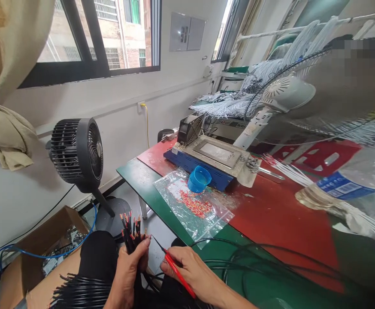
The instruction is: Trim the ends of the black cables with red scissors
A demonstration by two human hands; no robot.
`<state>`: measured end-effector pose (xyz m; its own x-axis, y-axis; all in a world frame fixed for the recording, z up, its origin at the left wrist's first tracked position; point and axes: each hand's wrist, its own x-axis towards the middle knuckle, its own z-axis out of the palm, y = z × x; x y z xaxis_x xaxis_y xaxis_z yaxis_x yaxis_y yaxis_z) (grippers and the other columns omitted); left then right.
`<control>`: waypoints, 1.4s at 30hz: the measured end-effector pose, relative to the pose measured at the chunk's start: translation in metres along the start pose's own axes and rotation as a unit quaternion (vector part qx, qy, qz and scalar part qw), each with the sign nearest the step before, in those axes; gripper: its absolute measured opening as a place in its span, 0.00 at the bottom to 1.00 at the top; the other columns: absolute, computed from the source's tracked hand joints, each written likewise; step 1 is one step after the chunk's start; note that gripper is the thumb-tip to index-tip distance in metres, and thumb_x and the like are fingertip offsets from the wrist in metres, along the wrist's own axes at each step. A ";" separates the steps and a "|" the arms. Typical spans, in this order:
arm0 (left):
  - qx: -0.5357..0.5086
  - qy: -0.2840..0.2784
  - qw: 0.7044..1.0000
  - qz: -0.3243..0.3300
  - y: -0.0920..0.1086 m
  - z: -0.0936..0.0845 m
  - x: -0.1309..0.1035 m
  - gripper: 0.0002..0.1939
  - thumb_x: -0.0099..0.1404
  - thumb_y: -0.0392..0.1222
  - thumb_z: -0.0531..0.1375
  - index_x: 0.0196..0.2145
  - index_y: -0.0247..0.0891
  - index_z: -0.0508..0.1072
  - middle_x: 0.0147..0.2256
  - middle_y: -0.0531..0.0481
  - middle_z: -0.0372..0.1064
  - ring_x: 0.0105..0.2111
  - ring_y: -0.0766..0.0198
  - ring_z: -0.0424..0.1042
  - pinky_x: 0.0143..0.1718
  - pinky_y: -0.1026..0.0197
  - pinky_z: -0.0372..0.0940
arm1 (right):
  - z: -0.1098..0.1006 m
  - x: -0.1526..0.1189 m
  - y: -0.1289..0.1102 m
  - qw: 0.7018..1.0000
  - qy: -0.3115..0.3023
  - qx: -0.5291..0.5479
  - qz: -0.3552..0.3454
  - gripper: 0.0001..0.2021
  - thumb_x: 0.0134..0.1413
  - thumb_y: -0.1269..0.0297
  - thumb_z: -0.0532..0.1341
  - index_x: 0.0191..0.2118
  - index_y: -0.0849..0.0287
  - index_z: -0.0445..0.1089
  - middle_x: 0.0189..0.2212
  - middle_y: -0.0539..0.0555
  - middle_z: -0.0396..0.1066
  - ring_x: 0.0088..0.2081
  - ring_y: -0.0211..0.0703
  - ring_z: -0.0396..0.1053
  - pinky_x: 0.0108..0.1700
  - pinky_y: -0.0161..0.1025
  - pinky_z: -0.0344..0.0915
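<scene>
Wires, worked at their tips, look to be the step in hand: the left hand [131, 261] clasps a bundle of black cables [129, 241] upright over the lap, just beside the table, thumb pressed near one end, while the right hand [187, 267] grasps a red-handled tool [180, 277] like a pen, its thin dark point aimed at that end; whether the two touch I cannot tell. The next move seems to call for a firm left thumb and a light, exact turn of the point. The sheaths are smooth, round and dull black, splitting at the top into short red and black cores, some with coppery tips. More black cables [81, 292] lie fanned near the left forearm, likely springy. On the green tabletop [132, 171], a clear, crinkled plastic bag [211, 227] lies flat beneath tiny red and pale bits [195, 205], loose as gravel, and a translucent blue cup [199, 180], round and tilted. Behind stands a blue-sided, boxy metal device [194, 165] with a worn, grimy top, partly over a matte red mat [290, 223]
</scene>
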<state>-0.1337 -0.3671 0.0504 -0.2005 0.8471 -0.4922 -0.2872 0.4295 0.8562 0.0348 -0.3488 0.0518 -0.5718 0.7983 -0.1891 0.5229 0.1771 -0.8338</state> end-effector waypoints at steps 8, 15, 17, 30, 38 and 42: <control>0.004 -0.015 1.000 -0.005 -0.007 0.000 0.003 0.22 0.43 0.55 0.67 0.25 0.33 0.68 0.11 0.61 0.49 0.14 0.75 0.46 0.17 0.66 0.40 | 0.004 -0.002 0.001 1.000 0.007 -0.026 0.003 0.23 0.56 0.47 0.52 0.21 0.59 0.50 0.18 0.44 0.49 0.23 0.31 0.47 0.26 0.33 0.42; -0.025 0.002 1.000 -0.011 -0.012 0.004 0.007 0.23 0.38 0.54 0.69 0.19 0.34 0.65 0.10 0.62 0.48 0.12 0.78 0.44 0.17 0.67 0.36 | 0.005 0.001 0.003 0.999 0.017 -0.044 0.011 0.23 0.56 0.48 0.52 0.19 0.59 0.49 0.17 0.44 0.47 0.21 0.31 0.46 0.25 0.34 0.41; -0.025 -0.004 1.000 -0.016 -0.013 0.004 0.008 0.25 0.37 0.55 0.69 0.14 0.36 0.60 0.09 0.62 0.49 0.12 0.78 0.44 0.17 0.66 0.35 | 0.005 0.001 0.002 0.998 0.020 -0.049 0.023 0.24 0.55 0.47 0.53 0.19 0.59 0.48 0.17 0.44 0.46 0.21 0.31 0.46 0.24 0.34 0.40; -0.089 -0.112 0.988 -0.058 -0.022 -0.007 0.011 0.31 0.39 0.54 0.70 0.36 0.31 0.68 0.11 0.59 0.58 0.12 0.74 0.52 0.17 0.67 0.44 | 0.013 0.013 0.010 0.931 0.030 0.349 0.100 0.26 0.45 0.39 0.57 0.19 0.61 0.62 0.09 0.44 0.55 0.12 0.29 0.52 0.15 0.30 0.44; -0.019 -0.124 0.990 -0.060 -0.013 0.005 -0.010 0.24 0.39 0.54 0.69 0.26 0.34 0.67 0.10 0.56 0.60 0.12 0.73 0.53 0.17 0.67 0.44 | 0.008 0.011 0.002 0.883 0.015 0.464 0.075 0.26 0.40 0.41 0.63 0.18 0.64 0.64 0.09 0.45 0.57 0.11 0.28 0.53 0.14 0.28 0.48; -0.004 -0.117 0.992 -0.039 -0.013 0.008 -0.010 0.23 0.40 0.55 0.69 0.23 0.34 0.66 0.10 0.56 0.59 0.12 0.74 0.53 0.17 0.67 0.45 | 0.009 0.011 0.007 0.888 0.003 0.452 0.080 0.26 0.39 0.40 0.63 0.19 0.64 0.64 0.10 0.46 0.59 0.11 0.28 0.54 0.14 0.27 0.49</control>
<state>-0.1205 -0.3784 0.0450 0.0454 0.8615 -0.5058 -0.3011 0.4945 0.8153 0.0261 -0.3445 0.0394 -0.5311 0.7752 -0.3420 -0.1256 -0.4713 -0.8730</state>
